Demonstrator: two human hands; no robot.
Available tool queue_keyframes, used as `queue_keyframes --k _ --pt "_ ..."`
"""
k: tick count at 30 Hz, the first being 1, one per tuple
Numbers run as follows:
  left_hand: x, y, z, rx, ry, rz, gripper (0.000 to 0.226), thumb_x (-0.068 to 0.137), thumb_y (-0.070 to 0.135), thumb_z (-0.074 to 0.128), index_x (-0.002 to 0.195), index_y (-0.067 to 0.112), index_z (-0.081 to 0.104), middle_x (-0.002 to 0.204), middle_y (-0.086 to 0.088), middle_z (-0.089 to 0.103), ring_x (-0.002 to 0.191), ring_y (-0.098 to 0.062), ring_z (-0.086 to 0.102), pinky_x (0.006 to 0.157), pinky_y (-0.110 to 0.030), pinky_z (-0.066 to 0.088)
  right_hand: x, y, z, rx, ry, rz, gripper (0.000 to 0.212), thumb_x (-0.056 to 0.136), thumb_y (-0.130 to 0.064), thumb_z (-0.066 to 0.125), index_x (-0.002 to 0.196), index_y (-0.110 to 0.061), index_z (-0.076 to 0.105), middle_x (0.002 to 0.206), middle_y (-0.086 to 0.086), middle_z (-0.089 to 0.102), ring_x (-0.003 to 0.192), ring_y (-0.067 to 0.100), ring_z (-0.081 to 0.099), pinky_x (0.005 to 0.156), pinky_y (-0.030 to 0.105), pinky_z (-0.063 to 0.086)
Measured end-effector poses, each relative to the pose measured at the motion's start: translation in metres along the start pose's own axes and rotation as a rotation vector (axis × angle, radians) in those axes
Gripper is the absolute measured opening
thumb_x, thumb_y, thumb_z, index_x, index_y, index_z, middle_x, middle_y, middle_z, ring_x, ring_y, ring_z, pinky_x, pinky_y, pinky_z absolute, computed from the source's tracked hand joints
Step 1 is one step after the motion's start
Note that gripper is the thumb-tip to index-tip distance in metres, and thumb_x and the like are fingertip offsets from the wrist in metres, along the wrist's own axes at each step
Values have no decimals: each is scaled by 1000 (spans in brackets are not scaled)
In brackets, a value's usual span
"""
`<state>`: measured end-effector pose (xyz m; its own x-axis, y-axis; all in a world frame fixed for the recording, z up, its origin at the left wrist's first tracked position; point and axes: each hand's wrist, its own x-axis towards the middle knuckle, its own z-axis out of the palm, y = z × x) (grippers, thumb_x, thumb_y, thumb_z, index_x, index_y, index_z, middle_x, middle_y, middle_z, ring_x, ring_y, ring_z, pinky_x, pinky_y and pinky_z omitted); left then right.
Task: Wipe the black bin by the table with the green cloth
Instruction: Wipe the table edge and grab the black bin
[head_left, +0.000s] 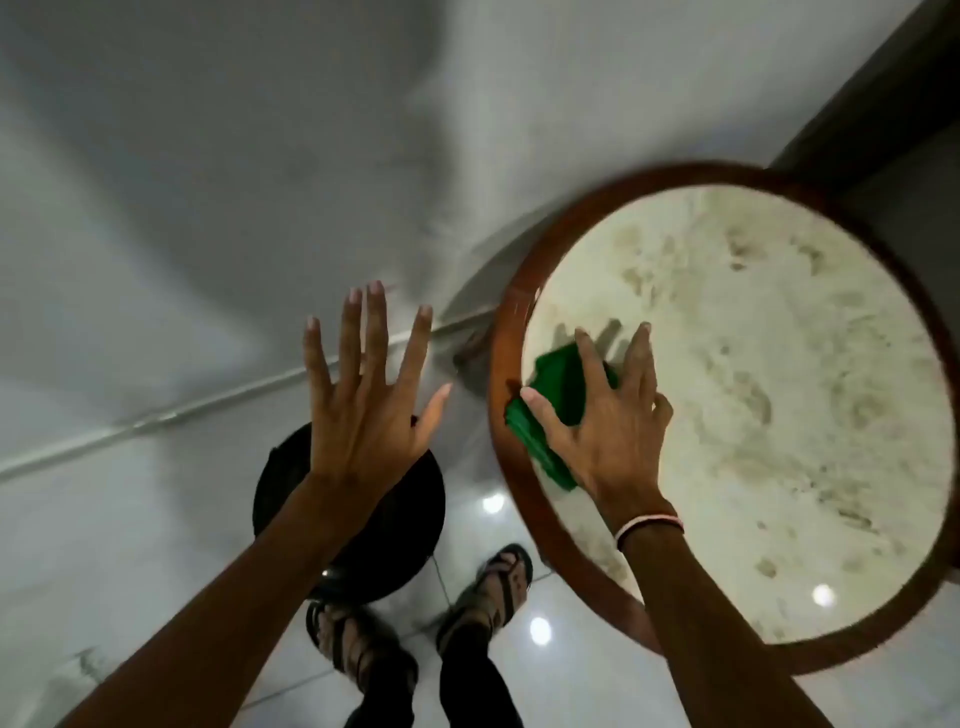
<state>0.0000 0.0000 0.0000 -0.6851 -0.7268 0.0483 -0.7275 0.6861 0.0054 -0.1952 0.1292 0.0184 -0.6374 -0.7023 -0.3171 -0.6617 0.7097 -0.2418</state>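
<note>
The black bin (410, 525) stands on the floor left of the round table (511, 457), partly hidden under my left forearm. A folded green cloth (556, 395) lies at the table's left edge. My right hand (608, 415) lies on top of it, with the fingers curled over the cloth. My left hand (371, 395) hovers above the bin with its fingers spread wide and nothing in it.
The table has a brown wooden rim and a pale marbled top. A white wall meets the glossy tiled floor (156, 545) behind the bin. My feet in sandals (488, 592) stand between bin and table. A dark panel (878, 98) rises at the upper right.
</note>
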Motion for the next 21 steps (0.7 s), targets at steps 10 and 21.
queue_keyframes --k 10,21 --pt "-15 -16 152 -21 -501 -47 81 108 61 30 170 17 1 174 -33 -3 165 -46 -3 135 -62 4 0 15 87 198 472 -96 59 96 -34 63 152 -22 52 137 26 58 121 43 55 98 51 51" --pt "-14 -35 208 -182 -592 -54 57 103 51 57 135 4 63 140 -27 52 129 -46 53 110 -54 46 -6 9 95 300 651 -167 51 96 -17 66 146 -13 60 133 30 59 125 42 58 101 33 50"
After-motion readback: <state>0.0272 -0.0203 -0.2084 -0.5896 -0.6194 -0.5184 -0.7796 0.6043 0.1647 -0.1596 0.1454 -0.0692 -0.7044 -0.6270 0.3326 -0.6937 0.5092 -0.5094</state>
